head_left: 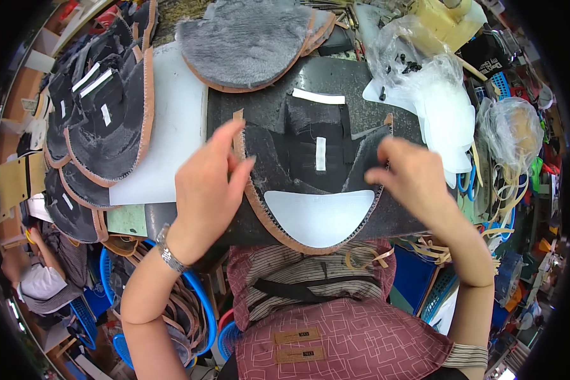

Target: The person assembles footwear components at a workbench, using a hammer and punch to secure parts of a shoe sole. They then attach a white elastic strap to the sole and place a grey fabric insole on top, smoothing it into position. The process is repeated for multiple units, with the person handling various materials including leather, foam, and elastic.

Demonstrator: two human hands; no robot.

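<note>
Black cloth upper (301, 172), tan-rimmed, lies on the dark bench (351, 76) between both hands; curved end toward the body, midline pointing away. White panel (320, 218) fills the curve. Left hand (204, 174) at left rim, thumb and fingers parted, nothing grasped; right hand (418, 177) at right rim, fingers curled, grip unclear. Neither clearly nearer. Grey fleece piece (244, 41) beyond; blue basket (208, 310) lower left.
</note>
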